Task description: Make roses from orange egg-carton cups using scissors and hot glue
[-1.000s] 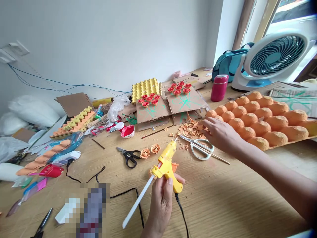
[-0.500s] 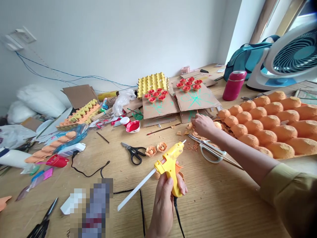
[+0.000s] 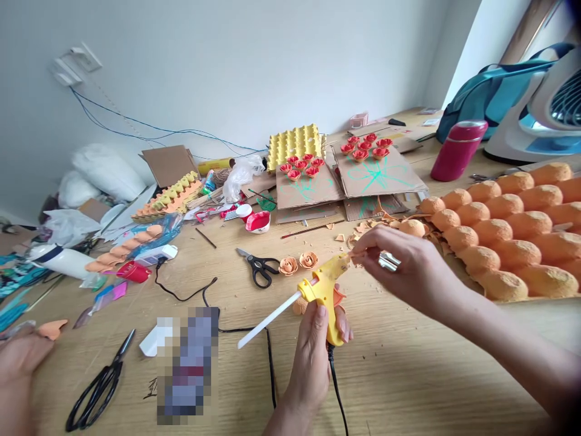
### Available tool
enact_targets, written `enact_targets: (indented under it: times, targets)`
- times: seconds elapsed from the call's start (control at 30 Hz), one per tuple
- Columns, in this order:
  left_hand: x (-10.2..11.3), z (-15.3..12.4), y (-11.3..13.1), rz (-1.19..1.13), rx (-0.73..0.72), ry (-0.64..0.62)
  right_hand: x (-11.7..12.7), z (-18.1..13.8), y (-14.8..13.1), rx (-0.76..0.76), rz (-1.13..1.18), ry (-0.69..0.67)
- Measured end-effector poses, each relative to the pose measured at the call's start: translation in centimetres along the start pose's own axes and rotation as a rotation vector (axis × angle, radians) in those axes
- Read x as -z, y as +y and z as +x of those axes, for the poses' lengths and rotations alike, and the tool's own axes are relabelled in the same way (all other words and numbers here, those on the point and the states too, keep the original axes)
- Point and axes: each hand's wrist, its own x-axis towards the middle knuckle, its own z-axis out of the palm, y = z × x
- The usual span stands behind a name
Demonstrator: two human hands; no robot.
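Note:
My left hand is wrapped round the handle of a yellow glue gun, with a white glue stick poking out of its back. At the nozzle, my right hand is closed in a pinch; whatever sits between its fingertips is too small to make out, and the nozzle tip is hidden there. Behind the gun, an orange carton cup shows in part, beside my left fingers. Two orange carton roses lie just beyond, next to black-handled scissors.
Orange egg trays fill the right side. Red flowers rest on cardboard sheets at the back. Another person's hand is at the left with an orange carton piece, near large scissors. A power cord crosses the table.
My right hand has come back from the carton scraps by the cardboard to the glue gun's nozzle. The view has turned left, and another person's hand now shows at the left.

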Motion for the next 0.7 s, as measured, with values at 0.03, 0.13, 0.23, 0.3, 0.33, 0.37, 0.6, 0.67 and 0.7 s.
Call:
enact_targets:
  times: [0.03, 0.13, 0.23, 0.3, 0.33, 0.37, 0.6, 0.67, 0.7]
  targets:
    - [-0.1, -0.1, -0.2, 0.034, -0.002, 0.007, -0.4, -0.2, -0.5, 0.03, -0.009, -0.012]
    - [-0.3, -0.4, -0.7, 0.132, -0.015, 0.026, -1.4, -0.8, -1.1, 0.109, -0.085, -0.026]
    - [-0.3, -0.7, -1.1, 0.183, -0.026, 0.047, -2.1, -1.6, -1.4, 0.145, -0.114, -0.018]
    - [-0.2, -0.9, -1.1, 0.198, -0.026, 0.056, -2.4, -2.3, -1.7, 0.135, -0.095, -0.009]
    - [-0.2, -0.9, -1.1, 0.198, -0.025, 0.057, -2.5, -2.7, -1.9, 0.127, -0.086, -0.006]
    - [-0.1, -1.0, -1.1, 0.194, -0.025, 0.058, -2.7, -3.1, -2.1, 0.124, -0.078, -0.006]
    - [-0.1, -1.0, -1.1, 0.107, -0.018, 0.089, -3.3, -5.2, -2.9, 0.172, -0.037, -0.092]
    - [-0.4, -1.0, -1.0, 0.109, -0.025, 0.082, -3.2, -5.2, -2.7, 0.183, -0.057, -0.095]
    - [-0.5, -0.9, -0.9, 0.115, -0.031, 0.077, -3.2, -5.1, -2.6, 0.182, -0.075, -0.084]
